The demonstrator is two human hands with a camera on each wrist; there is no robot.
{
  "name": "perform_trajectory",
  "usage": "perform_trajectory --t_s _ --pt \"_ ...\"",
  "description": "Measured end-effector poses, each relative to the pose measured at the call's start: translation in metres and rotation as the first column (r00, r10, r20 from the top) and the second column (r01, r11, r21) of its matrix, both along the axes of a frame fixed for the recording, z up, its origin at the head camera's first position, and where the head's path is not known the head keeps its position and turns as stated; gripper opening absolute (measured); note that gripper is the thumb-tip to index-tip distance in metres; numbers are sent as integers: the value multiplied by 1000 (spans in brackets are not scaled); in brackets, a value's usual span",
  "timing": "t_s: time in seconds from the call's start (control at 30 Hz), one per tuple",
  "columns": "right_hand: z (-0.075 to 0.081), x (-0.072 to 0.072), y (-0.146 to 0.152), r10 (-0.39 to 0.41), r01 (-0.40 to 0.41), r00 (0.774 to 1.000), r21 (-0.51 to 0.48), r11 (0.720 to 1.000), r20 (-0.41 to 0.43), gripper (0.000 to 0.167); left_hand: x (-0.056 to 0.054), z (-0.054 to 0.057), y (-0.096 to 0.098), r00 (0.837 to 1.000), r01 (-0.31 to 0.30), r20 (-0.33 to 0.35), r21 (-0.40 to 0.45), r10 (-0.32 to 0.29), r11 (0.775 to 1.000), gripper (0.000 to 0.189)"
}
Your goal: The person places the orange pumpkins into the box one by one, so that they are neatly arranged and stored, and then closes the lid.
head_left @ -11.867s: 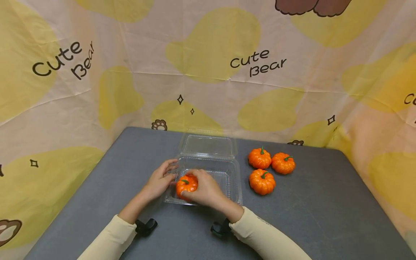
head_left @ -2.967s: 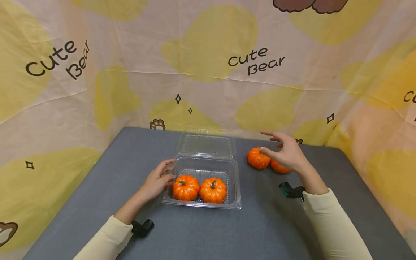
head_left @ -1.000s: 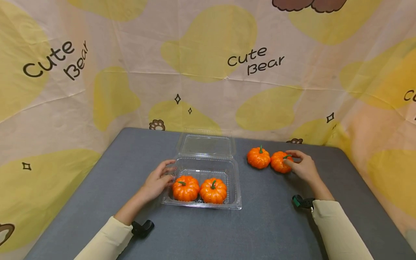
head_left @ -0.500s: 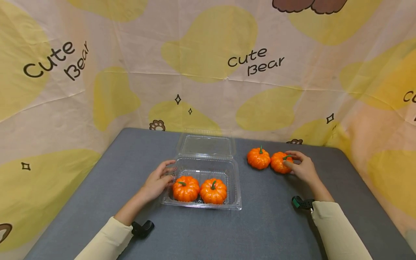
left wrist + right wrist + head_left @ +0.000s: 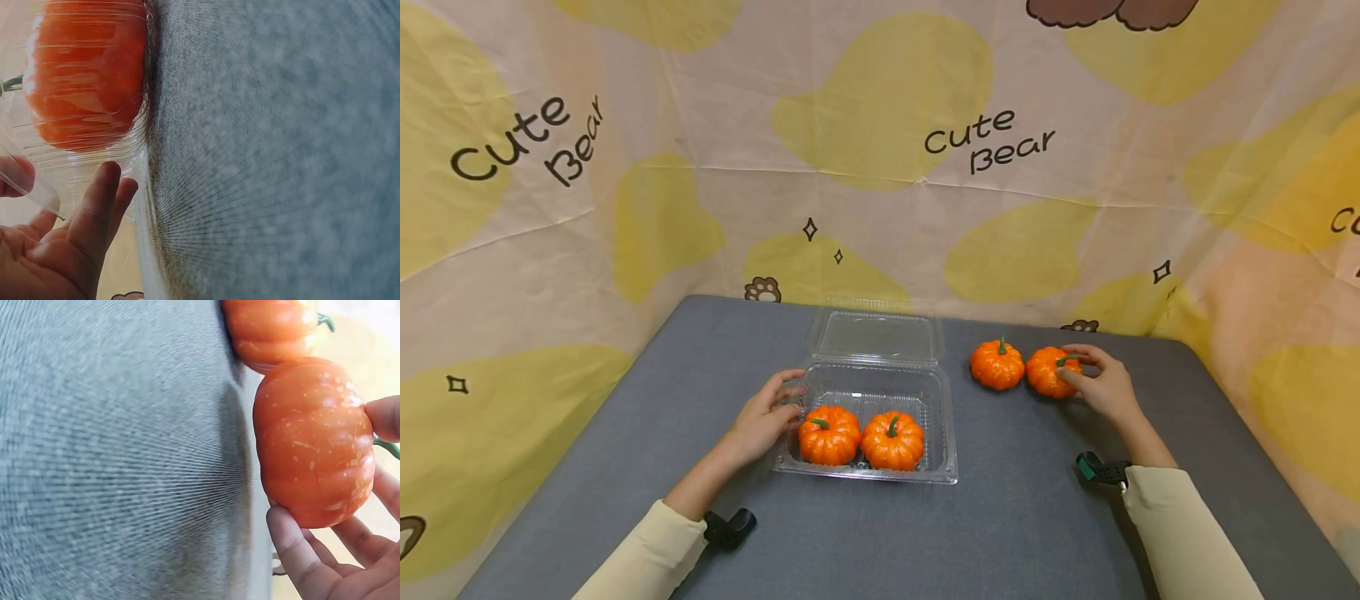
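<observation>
My right hand holds a small orange pumpkin by its right side. In the right wrist view, the thumb is on the pumpkin's upper side near the green stem, and a fingertip reaches its underside. Another pumpkin stands just left of it. A clear plastic clamshell container lies open, with two pumpkins side by side in its front half: one left, one right. My left hand is at the container's left rim, thumb above the rim and fingers against the outer wall.
The container's lid lies folded back towards the rear edge of the grey table. A printed cloth hangs behind and around the table. Black wrist straps show below both hands.
Since the earliest frame, two pumpkins have come to sit in the container and my right hand has moved right. In the last half second, the held pumpkin has shifted slightly right.
</observation>
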State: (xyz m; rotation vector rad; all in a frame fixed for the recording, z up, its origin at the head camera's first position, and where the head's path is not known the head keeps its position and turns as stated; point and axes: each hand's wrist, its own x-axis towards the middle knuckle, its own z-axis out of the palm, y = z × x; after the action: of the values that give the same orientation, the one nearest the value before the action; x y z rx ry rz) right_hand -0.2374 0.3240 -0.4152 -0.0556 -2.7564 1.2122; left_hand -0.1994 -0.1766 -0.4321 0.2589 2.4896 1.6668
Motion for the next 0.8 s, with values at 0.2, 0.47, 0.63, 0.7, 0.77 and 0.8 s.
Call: perform_trajectory --t_s 0.2,0.47,0.63,0.7,0.77,0.8 --pt "11 5 -3 2 -2 1000 -13 1000 -4 50 0 0 0 1000 -7 7 -1 7 1000 50" --pt "27 10 -8 20 -22 998 -26 999 -52 49 0 0 0 1000 -6 11 3 6 1000 51" --pt "38 13 -14 48 -49 997 -23 999 -64 49 0 1 0 1000 -1 9 3 0 1000 51" --pt "43 13 -17 63 -64 996 -20 998 -62 50 0 1 -1 1000 2 8 3 -2 1000 51" --pt "46 13 -20 84 -86 994 -19 996 -67 50 0 1 -1 1000 4 9 7 -4 1000 51" --pt "48 14 -22 96 -98 993 -19 995 -69 51 0 1 -1 1000 6 9 9 -6 1000 51"
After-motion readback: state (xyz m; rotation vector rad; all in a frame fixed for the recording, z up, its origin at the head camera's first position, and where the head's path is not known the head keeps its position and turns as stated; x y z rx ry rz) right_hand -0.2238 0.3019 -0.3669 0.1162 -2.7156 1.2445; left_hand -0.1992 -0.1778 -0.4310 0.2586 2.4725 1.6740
